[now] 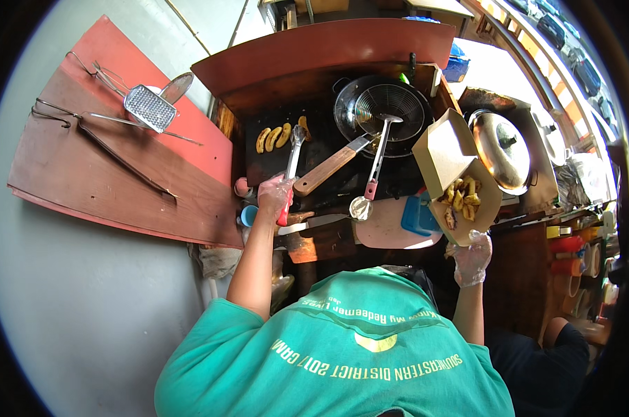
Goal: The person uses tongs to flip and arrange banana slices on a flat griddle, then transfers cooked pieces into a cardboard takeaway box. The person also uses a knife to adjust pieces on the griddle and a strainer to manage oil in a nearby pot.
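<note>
My left hand (276, 194), in a clear plastic glove, is closed around metal tongs (294, 156) with a red handle. The tong tips rest by a single banana slice (305, 128) on the black griddle (272, 167); whether they pinch it I cannot tell. Several more browned banana slices (273, 138) lie in a row just left of the tips. Also gloved, my right hand (472, 260) grips the near corner of an open cardboard takeaway box (485, 208). Cut fried pieces (463, 197) lie inside the box, whose lid (439, 151) is folded back.
A wok (343, 112) with a wire skimmer (392, 101) sits beyond my hands. A wooden-handled spatula (327, 169) lies before it. Near me are a knife (314, 223) and a pink board (382, 229). A lidded pot (499, 146) stands right. Another person (538, 359) is at lower right.
</note>
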`<state>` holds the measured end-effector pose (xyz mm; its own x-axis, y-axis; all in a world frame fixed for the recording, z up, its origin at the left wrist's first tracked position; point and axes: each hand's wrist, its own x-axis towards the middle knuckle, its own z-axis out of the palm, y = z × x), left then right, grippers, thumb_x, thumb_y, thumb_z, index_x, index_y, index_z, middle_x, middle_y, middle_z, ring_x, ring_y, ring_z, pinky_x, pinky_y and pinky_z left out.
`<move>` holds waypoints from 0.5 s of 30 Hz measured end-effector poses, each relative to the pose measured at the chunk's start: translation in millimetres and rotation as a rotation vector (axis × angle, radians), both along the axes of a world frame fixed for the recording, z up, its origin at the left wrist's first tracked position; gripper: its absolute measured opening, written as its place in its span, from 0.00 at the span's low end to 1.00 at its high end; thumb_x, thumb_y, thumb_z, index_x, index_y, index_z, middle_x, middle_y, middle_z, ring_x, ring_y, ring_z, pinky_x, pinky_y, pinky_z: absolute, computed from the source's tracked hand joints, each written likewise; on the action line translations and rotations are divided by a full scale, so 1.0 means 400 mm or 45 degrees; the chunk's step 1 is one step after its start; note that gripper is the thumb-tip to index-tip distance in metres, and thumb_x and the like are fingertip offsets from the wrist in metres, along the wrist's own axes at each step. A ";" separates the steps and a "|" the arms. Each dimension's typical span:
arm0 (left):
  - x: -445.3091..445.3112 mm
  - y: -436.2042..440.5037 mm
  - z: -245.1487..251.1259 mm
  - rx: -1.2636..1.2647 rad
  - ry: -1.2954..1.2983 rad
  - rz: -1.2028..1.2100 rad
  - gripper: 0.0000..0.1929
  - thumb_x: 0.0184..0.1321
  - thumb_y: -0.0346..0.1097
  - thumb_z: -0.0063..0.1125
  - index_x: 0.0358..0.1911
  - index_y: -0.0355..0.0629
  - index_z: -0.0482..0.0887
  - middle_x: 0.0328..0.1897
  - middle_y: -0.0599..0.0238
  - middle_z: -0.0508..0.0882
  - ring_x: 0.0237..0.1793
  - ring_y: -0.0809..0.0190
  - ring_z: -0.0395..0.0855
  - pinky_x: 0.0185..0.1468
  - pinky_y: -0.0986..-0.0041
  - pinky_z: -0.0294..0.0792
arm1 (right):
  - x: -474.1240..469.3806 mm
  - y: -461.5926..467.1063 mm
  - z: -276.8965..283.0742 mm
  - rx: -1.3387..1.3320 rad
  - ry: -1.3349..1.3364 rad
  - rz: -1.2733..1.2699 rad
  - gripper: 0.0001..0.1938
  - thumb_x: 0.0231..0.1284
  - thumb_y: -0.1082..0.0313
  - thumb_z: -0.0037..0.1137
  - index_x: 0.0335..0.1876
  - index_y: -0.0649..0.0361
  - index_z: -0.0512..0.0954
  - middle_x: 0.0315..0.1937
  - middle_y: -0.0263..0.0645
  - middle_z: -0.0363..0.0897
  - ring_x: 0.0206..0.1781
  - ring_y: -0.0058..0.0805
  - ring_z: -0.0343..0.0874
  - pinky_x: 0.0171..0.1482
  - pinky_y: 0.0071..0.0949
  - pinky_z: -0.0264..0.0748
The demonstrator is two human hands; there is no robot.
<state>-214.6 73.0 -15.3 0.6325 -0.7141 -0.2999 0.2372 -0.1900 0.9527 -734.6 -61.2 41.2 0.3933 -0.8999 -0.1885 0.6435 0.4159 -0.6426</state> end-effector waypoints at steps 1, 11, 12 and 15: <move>0.006 -0.013 -0.009 0.060 -0.141 -0.008 0.17 0.69 0.34 0.68 0.58 0.35 0.88 0.23 0.70 0.80 0.18 0.71 0.74 0.21 0.76 0.67 | -0.002 -0.005 -0.004 -0.010 -0.006 0.019 0.20 0.61 0.68 0.52 0.57 0.67 0.78 0.50 0.48 0.86 0.47 0.43 0.88 0.45 0.43 0.90; 0.073 0.011 0.084 0.692 -0.944 -0.069 0.27 0.60 0.40 0.74 0.61 0.36 0.84 0.43 0.50 0.91 0.42 0.56 0.90 0.50 0.64 0.78 | -0.023 -0.005 -0.014 0.091 0.112 -0.073 0.18 0.60 0.65 0.55 0.55 0.62 0.79 0.51 0.45 0.85 0.49 0.40 0.87 0.45 0.42 0.88; 0.089 0.032 0.092 0.705 -1.103 -0.139 0.32 0.58 0.40 0.75 0.67 0.35 0.83 0.47 0.48 0.93 0.45 0.55 0.91 0.55 0.64 0.79 | -0.019 -0.005 -0.006 0.125 0.108 -0.119 0.18 0.59 0.66 0.55 0.53 0.65 0.79 0.48 0.47 0.85 0.45 0.43 0.87 0.42 0.43 0.89; 0.155 0.094 0.105 0.510 -0.801 -0.028 0.17 0.64 0.35 0.72 0.53 0.33 0.90 0.26 0.64 0.85 0.21 0.68 0.80 0.26 0.71 0.72 | -0.005 -0.004 0.014 0.201 0.120 -0.217 0.18 0.57 0.67 0.54 0.51 0.70 0.80 0.41 0.51 0.87 0.38 0.49 0.89 0.38 0.47 0.90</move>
<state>-152.7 110.7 26.8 0.7572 -0.6409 -0.1261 -0.3381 -0.5497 0.7639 -736.4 -62.7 46.7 0.2125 -0.9083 -0.3604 0.6533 0.4064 -0.6388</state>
